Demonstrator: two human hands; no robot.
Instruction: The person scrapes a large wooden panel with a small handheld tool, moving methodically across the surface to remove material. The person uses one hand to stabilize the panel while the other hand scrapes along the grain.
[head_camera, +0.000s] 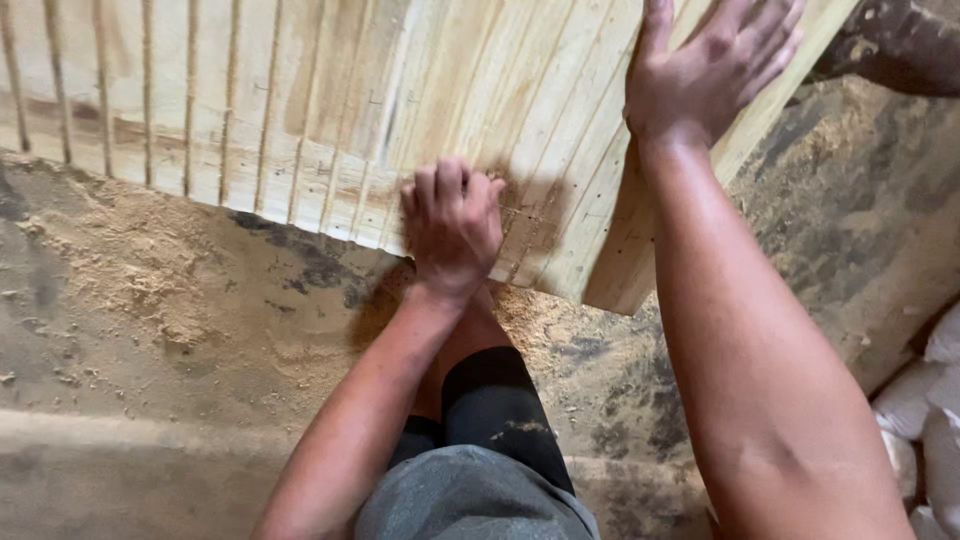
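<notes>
Wood: pale yellow panel of narrow wooden slats (330, 110), joined side by side, fills the upper part of my view; I see it leaning over the ground, its lower edge running from the left down toward the middle.
Left hand: my left hand (452, 225) is curled at the lower edge of the slatted panel, the fingers (440, 185) bent and pressed together over the wood, knuckles up. It grips the edge; what is under the palm I cannot tell.
Right hand: my right hand (708, 65) lies flat and open on the right part of the panel, the fingers spread a little and pointing up, the palm touching the wood near the thick side edge.
Panel side: thick side board of the panel (640, 250) is turned toward my right arm and ends in a corner low in the middle.
Ground: grey-brown dirt floor (130, 400) with a heap of light sawdust (150, 265) just under the panel's left part, and more sawdust near my knee.
Containers: white stuffed sacks (925, 410) are piled at the right edge, closed, so I cannot see the contents. I see no label on them.
Clothes: grey shorts and a dark knee sleeve (495, 400) are below my left hand.
</notes>
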